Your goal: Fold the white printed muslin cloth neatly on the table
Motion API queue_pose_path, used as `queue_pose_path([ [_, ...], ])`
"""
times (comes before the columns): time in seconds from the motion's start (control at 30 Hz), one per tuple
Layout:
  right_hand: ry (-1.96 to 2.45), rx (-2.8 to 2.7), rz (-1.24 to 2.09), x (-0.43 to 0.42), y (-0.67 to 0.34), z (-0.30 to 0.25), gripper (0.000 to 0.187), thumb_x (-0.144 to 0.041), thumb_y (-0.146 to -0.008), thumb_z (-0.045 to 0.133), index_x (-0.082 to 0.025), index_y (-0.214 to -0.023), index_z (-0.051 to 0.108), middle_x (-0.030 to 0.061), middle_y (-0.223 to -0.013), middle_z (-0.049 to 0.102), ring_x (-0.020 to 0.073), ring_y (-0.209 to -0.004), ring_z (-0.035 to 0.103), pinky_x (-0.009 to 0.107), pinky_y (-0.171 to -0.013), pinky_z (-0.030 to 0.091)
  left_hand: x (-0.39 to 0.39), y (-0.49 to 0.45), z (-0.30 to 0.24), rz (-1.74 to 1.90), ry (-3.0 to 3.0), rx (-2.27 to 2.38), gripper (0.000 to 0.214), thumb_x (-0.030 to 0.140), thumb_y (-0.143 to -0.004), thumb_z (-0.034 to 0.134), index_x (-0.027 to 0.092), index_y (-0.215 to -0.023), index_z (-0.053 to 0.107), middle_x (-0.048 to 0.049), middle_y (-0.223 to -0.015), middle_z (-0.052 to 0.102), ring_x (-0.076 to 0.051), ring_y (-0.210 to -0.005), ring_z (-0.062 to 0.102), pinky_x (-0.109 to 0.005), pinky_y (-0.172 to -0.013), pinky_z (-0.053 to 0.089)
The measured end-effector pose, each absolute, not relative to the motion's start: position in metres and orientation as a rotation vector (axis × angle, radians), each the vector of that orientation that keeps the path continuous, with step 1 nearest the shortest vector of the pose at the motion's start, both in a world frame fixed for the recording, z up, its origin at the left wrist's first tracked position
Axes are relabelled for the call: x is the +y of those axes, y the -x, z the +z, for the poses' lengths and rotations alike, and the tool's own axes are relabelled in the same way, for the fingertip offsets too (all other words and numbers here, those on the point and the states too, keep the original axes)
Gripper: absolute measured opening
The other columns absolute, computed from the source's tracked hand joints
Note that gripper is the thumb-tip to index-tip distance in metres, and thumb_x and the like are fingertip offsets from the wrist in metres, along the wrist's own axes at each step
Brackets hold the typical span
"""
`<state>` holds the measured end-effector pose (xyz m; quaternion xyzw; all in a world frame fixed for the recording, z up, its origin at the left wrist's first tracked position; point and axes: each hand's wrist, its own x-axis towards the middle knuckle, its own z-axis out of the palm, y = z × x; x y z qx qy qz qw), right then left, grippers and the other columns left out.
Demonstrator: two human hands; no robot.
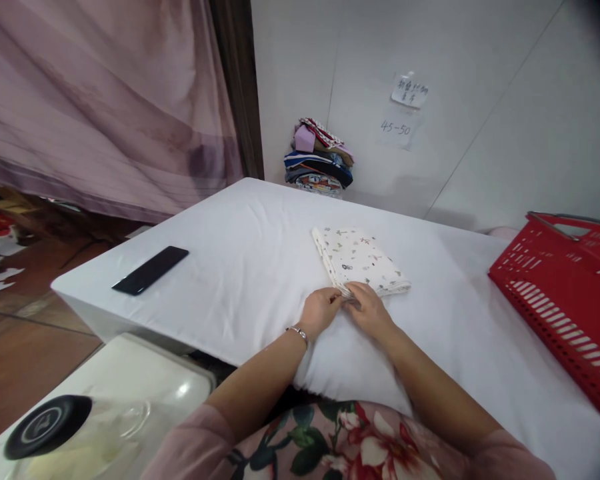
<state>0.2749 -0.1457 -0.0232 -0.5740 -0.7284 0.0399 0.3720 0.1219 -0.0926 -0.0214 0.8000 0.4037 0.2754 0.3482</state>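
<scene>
A folded white cloth with small printed figures (359,259) lies flat on the white-covered table (240,267). My left hand (320,311) and my right hand (371,308) meet at the cloth's near corner. The fingers of both are pinched together on that corner. A thin bracelet circles my left wrist.
A black phone (150,269) lies near the table's left edge. A red plastic basket (565,293) stands at the right. A pile of folded clothes (319,159) sits against the far wall. A white lidded container with a black round lid (48,425) is at the lower left.
</scene>
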Motion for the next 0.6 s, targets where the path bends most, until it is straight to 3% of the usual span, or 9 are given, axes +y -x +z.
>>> queue_pose_path([
  [0.23, 1.482, -1.677, 0.173, -0.1433, -0.2756, -0.0193, 0.027, -0.018, -0.082, 0.046, -0.022, -0.106, 0.059, 0.0068, -0.1, 0.062, 0.0211, -0.094, 0.056, 0.037, -0.083, 0.046, -0.0901, -0.1172, -0.0188, 0.757, -1.989, 1.136, 0.021, 0.024, -0.08, 0.046, 0.021, -0.082, 0.067, 0.0019, -0.068, 0.063, -0.011, -0.062, 0.053, -0.021, -0.06, 0.037],
  [0.6, 1.477, -1.632, 0.207, -0.1424, -0.2766, -0.0198, 0.027, -0.019, -0.081, 0.046, -0.022, -0.105, 0.059, 0.0058, -0.098, 0.063, 0.0199, -0.089, 0.057, 0.034, -0.08, 0.046, -0.0967, -0.1234, -0.0121, 0.615, -2.158, 1.323, 0.027, 0.041, -0.081, 0.051, 0.019, -0.073, 0.065, -0.004, -0.081, 0.065, -0.015, -0.071, 0.057, -0.025, -0.059, 0.035],
])
